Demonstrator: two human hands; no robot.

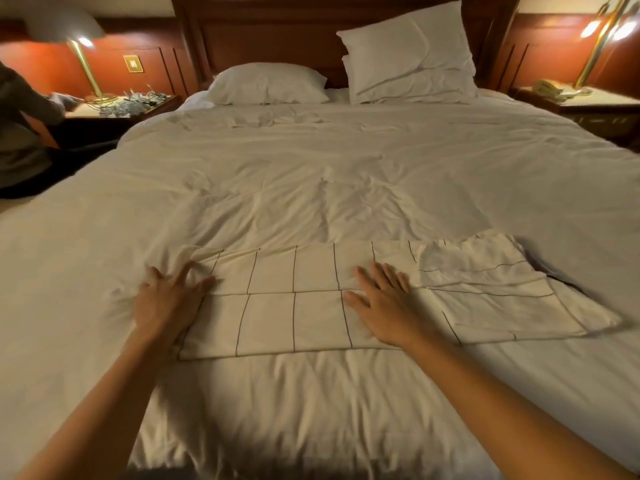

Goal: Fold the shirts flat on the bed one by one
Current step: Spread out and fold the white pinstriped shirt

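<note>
A cream shirt [277, 306] with thin black grid lines lies folded into a long band across the near part of the white bed [311, 174]. Its right end [491, 289] is rumpled, with a sleeve layer lying on top. My left hand [166, 299] rests at the shirt's left edge, fingers spread, the fingertips on the cloth. My right hand [384, 303] lies flat on the shirt's middle with straight fingers. Neither hand grips the fabric.
Two white pillows [266, 83] [412, 53] lean at the wooden headboard. Nightstands with brass lamps [86, 64] [595, 46] flank the bed; the right one holds a telephone [550, 88]. A person's sleeve [24, 98] shows at the far left.
</note>
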